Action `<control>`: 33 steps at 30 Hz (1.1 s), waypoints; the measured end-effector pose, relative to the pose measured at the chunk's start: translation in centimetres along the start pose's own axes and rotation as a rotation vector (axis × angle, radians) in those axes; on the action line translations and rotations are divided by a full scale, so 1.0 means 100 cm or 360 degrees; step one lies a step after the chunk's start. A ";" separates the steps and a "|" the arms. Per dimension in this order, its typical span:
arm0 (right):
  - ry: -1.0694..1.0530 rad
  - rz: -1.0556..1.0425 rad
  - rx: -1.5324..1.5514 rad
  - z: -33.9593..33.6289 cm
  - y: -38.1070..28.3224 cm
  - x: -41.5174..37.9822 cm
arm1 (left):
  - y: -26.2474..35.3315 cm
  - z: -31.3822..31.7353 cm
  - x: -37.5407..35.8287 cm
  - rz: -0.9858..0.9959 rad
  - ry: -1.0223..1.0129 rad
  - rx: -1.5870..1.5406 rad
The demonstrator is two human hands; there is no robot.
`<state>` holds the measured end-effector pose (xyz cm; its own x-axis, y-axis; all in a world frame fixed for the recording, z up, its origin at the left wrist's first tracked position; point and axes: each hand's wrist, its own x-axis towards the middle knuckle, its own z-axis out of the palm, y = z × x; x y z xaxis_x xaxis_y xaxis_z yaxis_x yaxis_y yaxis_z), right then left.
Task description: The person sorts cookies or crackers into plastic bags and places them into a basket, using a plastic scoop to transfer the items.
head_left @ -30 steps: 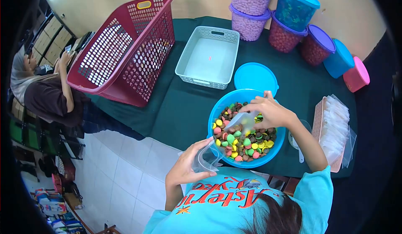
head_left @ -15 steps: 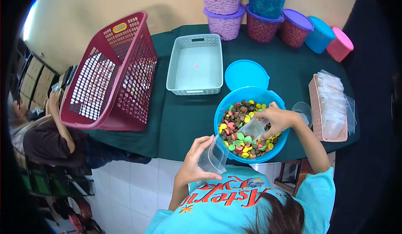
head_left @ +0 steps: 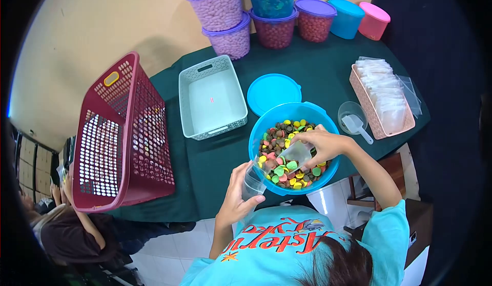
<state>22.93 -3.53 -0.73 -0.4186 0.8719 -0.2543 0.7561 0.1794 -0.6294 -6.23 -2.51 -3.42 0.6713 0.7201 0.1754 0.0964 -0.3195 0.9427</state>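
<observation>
My right hand (head_left: 324,146) grips a clear plastic cup (head_left: 298,154), tilted with its mouth toward the left, low over the candies. Around it the blue tub (head_left: 254,145) is filled with small button-shaped candies (head_left: 281,134) in brown, yellow, green and pink. At the tub's near left rim my left hand (head_left: 236,196) has its fingers and thumb round a clear plastic pouch (head_left: 253,182), whose top end leans over the rim toward the cup. Behind the tub lies its round blue lid (head_left: 274,94).
A pink basket (head_left: 359,89) of clear pouches (head_left: 382,91) stands right, beside a clear bowl (head_left: 346,110) with a scoop (head_left: 359,126). A pale green tray (head_left: 210,99) and maroon basket (head_left: 130,127) stand left. Lidded tubs (head_left: 274,32) line the back. Another person (head_left: 72,235) sits far left.
The camera view has turned, shifting the table contents leftward. My left hand has brought the pouch slightly closer to the tub and cup. My right hand still holds the cup over the candies.
</observation>
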 end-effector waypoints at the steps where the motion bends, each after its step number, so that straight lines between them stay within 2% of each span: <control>1: 0.0010 0.0009 0.0004 -0.001 0.000 -0.001 | -0.001 0.000 0.001 0.0003 0.0026 -0.0038; 8: 0.0020 -0.0139 0.0396 -0.018 0.004 0.001 | 0.009 0.006 0.002 0.0045 0.0136 0.0300; 13: -0.0026 -0.0334 0.0514 -0.037 0.006 0.008 | 0.013 0.012 0.001 0.0006 0.0405 0.0527; 19: -0.0104 -0.0451 0.0217 -0.063 -0.023 0.022 | 0.025 0.031 0.004 -0.0026 0.0583 0.0619; 22: -0.0290 -0.0514 -0.0032 -0.069 -0.036 0.028 | 0.031 0.043 0.004 -0.0066 0.0646 0.0721; 28: -0.0377 -0.0673 -0.0542 -0.074 -0.084 0.024 | 0.041 0.065 -0.002 -0.0140 0.0798 0.0778; 30: -0.0253 -0.0799 -0.1006 -0.068 -0.099 0.020 | 0.043 0.072 -0.004 -0.0142 0.0863 0.0804; 31: -0.0055 -0.0984 -0.1026 -0.058 -0.096 0.019 | 0.043 0.075 -0.005 -0.0142 0.0912 0.0795; 32: -0.0068 -0.1020 -0.1031 -0.051 -0.099 0.016 | 0.044 0.077 -0.007 -0.0145 0.0958 0.0785; 33: 0.0068 -0.1099 -0.1205 -0.044 -0.105 0.013 | 0.045 0.080 -0.009 -0.0161 0.0988 0.0795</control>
<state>16.71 -2.29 8.79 -0.8758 0.4821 0.0238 0.4824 0.8760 0.0038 -0.48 -9.50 -1.61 0.1247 0.9244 0.3604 0.5511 -0.3666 0.7496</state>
